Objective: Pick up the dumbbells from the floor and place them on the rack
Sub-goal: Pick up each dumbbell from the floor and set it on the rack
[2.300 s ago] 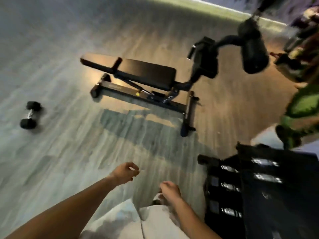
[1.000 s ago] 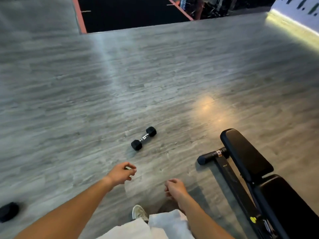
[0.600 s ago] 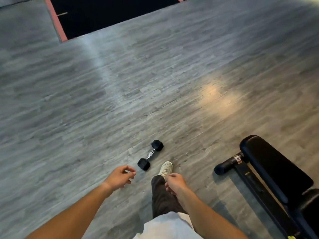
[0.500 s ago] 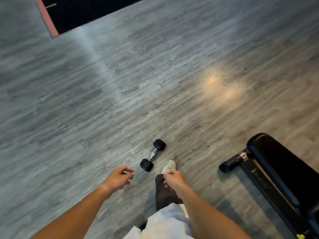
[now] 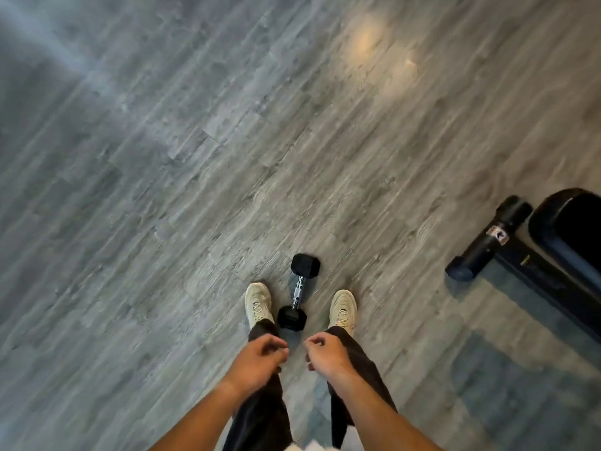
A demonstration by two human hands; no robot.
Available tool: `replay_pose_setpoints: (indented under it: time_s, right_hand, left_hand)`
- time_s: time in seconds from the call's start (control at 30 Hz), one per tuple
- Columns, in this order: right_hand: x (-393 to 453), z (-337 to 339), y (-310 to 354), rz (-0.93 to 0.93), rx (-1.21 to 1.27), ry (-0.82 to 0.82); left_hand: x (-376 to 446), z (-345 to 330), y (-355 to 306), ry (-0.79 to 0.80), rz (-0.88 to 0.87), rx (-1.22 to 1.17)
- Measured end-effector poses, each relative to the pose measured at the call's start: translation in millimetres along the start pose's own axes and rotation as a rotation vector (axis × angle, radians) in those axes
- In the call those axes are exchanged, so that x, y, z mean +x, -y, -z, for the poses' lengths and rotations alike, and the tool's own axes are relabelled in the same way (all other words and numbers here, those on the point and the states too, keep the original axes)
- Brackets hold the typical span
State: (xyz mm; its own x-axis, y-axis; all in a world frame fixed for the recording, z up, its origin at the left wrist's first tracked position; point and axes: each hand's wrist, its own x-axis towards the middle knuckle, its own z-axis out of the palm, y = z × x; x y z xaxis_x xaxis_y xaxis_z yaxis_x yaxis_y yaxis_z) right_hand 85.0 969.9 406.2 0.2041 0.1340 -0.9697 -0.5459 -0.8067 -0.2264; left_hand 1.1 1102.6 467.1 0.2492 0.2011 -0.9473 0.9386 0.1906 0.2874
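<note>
A small black hex dumbbell [image 5: 298,291] with a chrome handle lies on the grey wood-look floor, between my two pale sneakers. Its near head sits beside my left shoe [image 5: 258,302]; its far head points away from me. My left hand [image 5: 257,361] hangs above my left leg, fingers loosely curled, holding nothing. My right hand [image 5: 327,354] hangs above my right leg, also loosely curled and empty. Both hands are above and short of the dumbbell, not touching it. No rack is in view.
A black weight bench [image 5: 566,252] with its floor foot bar [image 5: 484,242] stands at the right edge. My right shoe [image 5: 342,307] is just right of the dumbbell. Grey floor spreads out ahead and to the left.
I have walked up to the dumbbell; it now lies between my feet instead of ahead of them. Both hands have come closer together, still empty. The view has tilted further down.
</note>
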Motion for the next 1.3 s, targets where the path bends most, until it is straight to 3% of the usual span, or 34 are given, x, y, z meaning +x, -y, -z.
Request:
replay_pose_setpoints:
  time_s: [0.13,0.33,0.43,0.6,0.7,0.8,1.0,1.13,1.3]
  right_hand:
    - [99,-26,2,-0.034,0.037,-0.042]
    - [277,-80,-13,-0.010,-0.114,-0.086]
    - [356,-100,-23,-0.123,-0.108,-0.139]
    - [442,-117,-42,-0.332,0.176,-0.287]
    - [477,-127,-53,-0.352,0.734,-0.190]
    - [481,-131,-56,-0.298,0.678,-0.145]
    - [388,-102,-31,-0.286,0.578,-0.120]
    - [256,-66,0,-0.249,0.575,-0.113]
    - [77,-13,36,-0.139,0.541,-0.173]
  left_hand:
    - [112,13,7,0.086,-0.013,0.063]
    - [311,36,20,0.033,-0.026,0.097]
    - [404,37,32,0.045,-0.074,0.184]
    - [488,12,45,0.066,-0.282,0.359]
    - [520,-10,56,0.112,-0.346,0.481]
    - [534,-19,58,0.095,-0.365,0.559]
    - [473,-11,27,0.151,-0.444,0.470]
    - [338,-3,-28,0.135,-0.512,0.431]
    - [155,5,-109,0.090,-0.655,0.553]
